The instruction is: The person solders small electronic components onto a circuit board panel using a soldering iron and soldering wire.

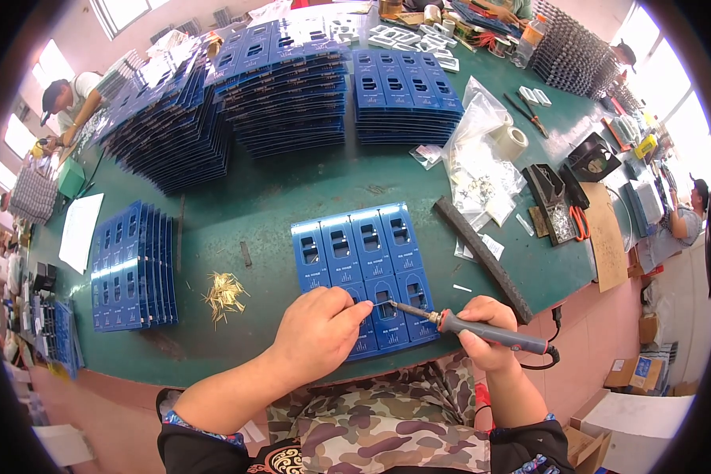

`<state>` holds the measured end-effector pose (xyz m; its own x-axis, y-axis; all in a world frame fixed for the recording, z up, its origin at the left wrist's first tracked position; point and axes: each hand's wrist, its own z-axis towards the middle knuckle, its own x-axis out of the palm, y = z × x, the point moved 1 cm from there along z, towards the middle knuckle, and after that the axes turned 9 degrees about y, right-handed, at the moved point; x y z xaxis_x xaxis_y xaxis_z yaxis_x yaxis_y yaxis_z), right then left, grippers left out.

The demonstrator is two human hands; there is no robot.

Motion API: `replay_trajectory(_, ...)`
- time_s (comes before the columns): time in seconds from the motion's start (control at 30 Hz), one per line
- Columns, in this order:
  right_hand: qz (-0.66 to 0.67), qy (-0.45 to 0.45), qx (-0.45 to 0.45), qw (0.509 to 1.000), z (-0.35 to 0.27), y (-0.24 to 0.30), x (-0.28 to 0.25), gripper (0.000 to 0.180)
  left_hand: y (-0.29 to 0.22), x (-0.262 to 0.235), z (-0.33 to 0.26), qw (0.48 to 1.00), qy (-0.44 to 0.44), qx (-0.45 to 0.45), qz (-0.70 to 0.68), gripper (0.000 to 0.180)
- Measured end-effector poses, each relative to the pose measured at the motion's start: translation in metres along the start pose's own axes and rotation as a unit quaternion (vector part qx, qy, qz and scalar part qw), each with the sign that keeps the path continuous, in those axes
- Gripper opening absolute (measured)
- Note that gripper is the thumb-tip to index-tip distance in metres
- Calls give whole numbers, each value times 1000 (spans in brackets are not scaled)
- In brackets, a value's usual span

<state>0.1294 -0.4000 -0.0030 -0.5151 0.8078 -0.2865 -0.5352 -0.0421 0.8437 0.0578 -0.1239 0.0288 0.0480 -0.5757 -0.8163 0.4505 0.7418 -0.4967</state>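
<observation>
Soldering iron (498, 333) held at near side of green bench (268, 205), handle inside closed grip of right hand (491, 355), presumably for fine control. Long axis slanting from lower right to upper left; tip pointing left and slightly away from wearer, at a cutout in nearer row of blue board panel (371, 271). Panel laid flat close before wearer, likely for firm support and short reach, columns running away with far end leaning left. Left hand (316, 325) curled over panel's left part, probably steadying; cannot tell whether pinching any small part. Thin yellow pieces (226, 295) heaped at left, seemingly for easy pickup. Stacked panels (284, 103) set farther off, apparently out of hands' way.
</observation>
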Motion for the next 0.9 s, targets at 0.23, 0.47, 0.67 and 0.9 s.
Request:
replay_trajectory(0.23,-18,-2,-1,1000,3,3,0,21,-1,-1,1,1000,3,-2,1,30)
replay_trajectory(0.47,-21,-3,-6,1000,0,1,1,20,-3,-1,1,1000,3,0,9,30)
replay_trajectory(0.67,131,-101,57,985,-11,2,0,18,-4,-1,-1,1000,-14,12,1,33)
replay_trajectory(0.9,88,-58,41,994,-15,4,-2,20,-8,2,-1,999,4,37,28,34)
